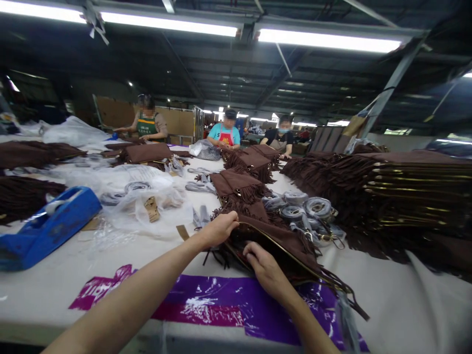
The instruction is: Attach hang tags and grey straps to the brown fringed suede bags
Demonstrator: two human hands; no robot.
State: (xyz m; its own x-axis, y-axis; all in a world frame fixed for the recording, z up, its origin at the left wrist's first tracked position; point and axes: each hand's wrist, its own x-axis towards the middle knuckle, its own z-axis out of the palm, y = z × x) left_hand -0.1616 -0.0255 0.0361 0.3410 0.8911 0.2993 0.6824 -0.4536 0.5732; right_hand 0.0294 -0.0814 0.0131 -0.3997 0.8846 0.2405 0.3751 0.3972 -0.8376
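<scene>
A dark brown fringed bag (280, 236) lies at the near edge of the table with its gold zipper open. My left hand (224, 227) is closed on the left end of the bag's opening, thumb and fingers pinching the edge by the zipper. Inside the mouth of the bag, my right hand (263, 265) has its fingers curled together; what they hold, if anything, is lost in the dark interior. Beneath the bag is a purple plastic sheet (206, 290) stuck to the table. Another brown fringed bag (239, 184) lies just beyond.
A blue tape dispenser (55, 226) stands left, near clear plastic bags (129, 211). Wrapped straps with metal clips (313, 209) lie to the right, before a tall stack of brown bags (416, 191). Several people, among them one in a red apron (225, 135), work across the table.
</scene>
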